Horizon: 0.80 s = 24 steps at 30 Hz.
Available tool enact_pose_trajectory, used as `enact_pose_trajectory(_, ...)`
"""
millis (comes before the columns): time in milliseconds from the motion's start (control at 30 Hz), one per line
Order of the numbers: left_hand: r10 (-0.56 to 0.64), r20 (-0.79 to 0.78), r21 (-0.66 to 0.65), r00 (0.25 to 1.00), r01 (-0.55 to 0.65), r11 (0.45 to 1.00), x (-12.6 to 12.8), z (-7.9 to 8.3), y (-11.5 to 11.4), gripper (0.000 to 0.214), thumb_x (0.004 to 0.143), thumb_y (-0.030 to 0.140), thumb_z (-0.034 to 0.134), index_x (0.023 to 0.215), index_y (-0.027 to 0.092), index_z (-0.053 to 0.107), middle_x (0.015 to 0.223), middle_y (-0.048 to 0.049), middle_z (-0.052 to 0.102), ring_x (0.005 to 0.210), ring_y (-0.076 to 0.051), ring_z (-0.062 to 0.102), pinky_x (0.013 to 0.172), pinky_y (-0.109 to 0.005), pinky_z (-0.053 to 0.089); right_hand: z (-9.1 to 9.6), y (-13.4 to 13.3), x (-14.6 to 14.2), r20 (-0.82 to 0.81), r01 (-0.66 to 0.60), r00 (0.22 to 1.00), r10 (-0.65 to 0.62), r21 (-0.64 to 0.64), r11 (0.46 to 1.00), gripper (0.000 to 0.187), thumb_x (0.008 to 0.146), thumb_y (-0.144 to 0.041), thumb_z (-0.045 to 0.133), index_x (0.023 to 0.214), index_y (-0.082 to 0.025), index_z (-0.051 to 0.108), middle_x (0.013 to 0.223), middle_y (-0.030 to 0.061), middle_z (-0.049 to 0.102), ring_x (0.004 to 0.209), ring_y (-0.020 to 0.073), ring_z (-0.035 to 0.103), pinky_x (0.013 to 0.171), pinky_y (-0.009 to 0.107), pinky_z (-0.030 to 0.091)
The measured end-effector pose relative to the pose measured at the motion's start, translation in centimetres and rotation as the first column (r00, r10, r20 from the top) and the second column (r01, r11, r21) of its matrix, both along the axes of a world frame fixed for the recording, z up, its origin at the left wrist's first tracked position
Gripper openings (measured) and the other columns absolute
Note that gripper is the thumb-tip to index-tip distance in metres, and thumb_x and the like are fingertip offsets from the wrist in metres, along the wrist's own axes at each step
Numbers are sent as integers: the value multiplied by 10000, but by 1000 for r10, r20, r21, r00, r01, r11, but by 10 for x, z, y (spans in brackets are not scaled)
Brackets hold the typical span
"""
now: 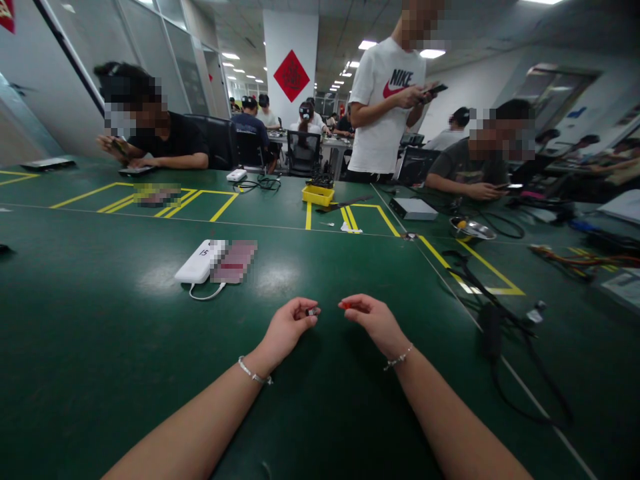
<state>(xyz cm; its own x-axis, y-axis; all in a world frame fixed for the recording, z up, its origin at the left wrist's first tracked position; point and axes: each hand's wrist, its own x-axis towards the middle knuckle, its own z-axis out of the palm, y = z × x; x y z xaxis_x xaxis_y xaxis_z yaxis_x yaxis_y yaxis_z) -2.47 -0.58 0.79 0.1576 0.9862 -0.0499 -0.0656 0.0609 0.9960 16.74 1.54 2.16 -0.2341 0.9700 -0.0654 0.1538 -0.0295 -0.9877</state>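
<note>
My left hand rests on the green table with its fingers pinched round a small dark part. A short gap to the right, my right hand pinches a small red piece at its fingertips. The two pieces point toward each other without touching. Both wrists wear thin bracelets. A white power bank with a short white cable lies on the table beyond my left hand.
A yellow bin and a grey box sit further back. Black cables and a metal bowl lie to the right. Several people sit across the table; one person in a white shirt stands holding a phone.
</note>
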Motion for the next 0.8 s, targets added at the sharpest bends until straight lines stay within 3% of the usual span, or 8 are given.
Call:
enact_pose_trajectory(100, -2, -33, 24, 999, 2, 1000, 0, 1, -1, 247, 646, 155, 563, 888, 134, 515, 784, -29, 598, 691, -105, 542, 635, -231, 418, -4, -11, -28, -256, -68, 966, 44, -84, 994, 236, 582, -201, 623, 811, -180, 571, 832, 25, 617, 760, 127, 546, 696, 278, 407)
enact_pose_trajectory(233, -15, -69, 24, 997, 17, 1000, 2, 3, -2, 208, 637, 176, 572, 833, 135, 515, 687, 1, 575, 605, -91, 515, 562, -211, 401, -9, -13, -33, -414, -91, 910, 16, -160, 983, 249, 557, -180, 651, 792, -188, 569, 805, 14, 618, 724, 115, 541, 669, 265, 399)
enact_pose_trajectory(567, -10, -120, 51, 993, 16, 999, 0, 7, -2, 220, 733, 318, 459, 855, 154, 542, 690, -1, 564, 615, -103, 503, 574, -223, 386, -15, -9, -28, -499, -120, 866, -17, -240, 963, 224, 580, -218, 652, 787, -177, 576, 808, 23, 607, 674, 100, 528, 684, 277, 394)
enact_pose_trajectory(800, -18, -27, 17, 999, 18, 1000, -1, 2, 0, 326, 785, 385, 362, 802, 118, 548, 641, -12, 533, 536, -86, 465, 526, -214, 362, -10, -11, -29, -511, -151, 860, 1, -252, 956, 204, 694, -344, 542, 763, -156, 576, 697, 20, 591, 620, 94, 518, 653, 270, 387)
